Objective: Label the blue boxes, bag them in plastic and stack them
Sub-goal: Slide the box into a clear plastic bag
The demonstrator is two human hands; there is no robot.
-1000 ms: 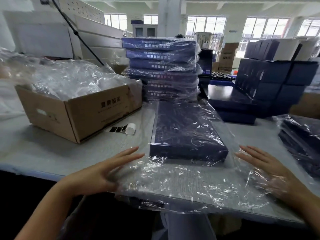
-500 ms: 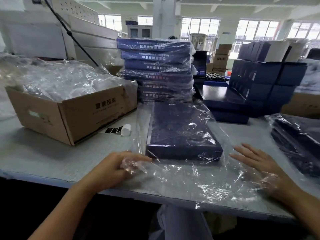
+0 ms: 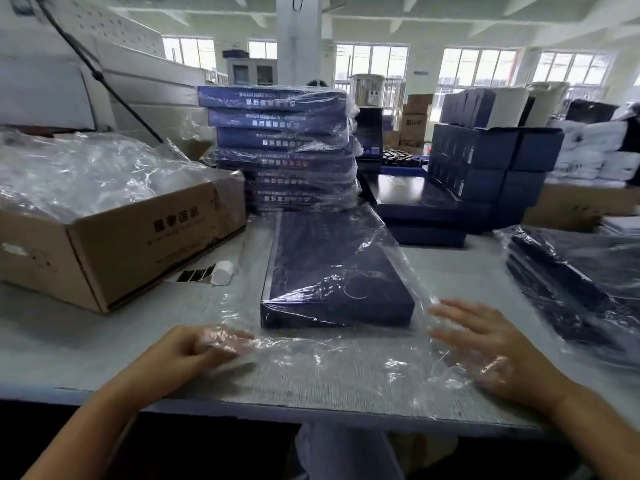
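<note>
Pinches the near edge of the clear plastic bag (image 3: 346, 368) in the curled left hand (image 3: 194, 355), lays the right hand (image 3: 491, 348) flat and spread under the film, well apart, with the bagged blue box (image 3: 332, 271) flat on the table (image 3: 69, 341) between and just beyond them. Past the left hand, meets a roll of black labels (image 3: 214, 273) beside an open carton (image 3: 121, 244) stuffed with plastic; right of the right hand, more wrapped dark boxes (image 3: 571, 282). Farther ahead, faces a stack of bagged blue boxes (image 3: 284, 150) hard behind the box, unbagged blue boxes (image 3: 485, 161) to its right.
</note>
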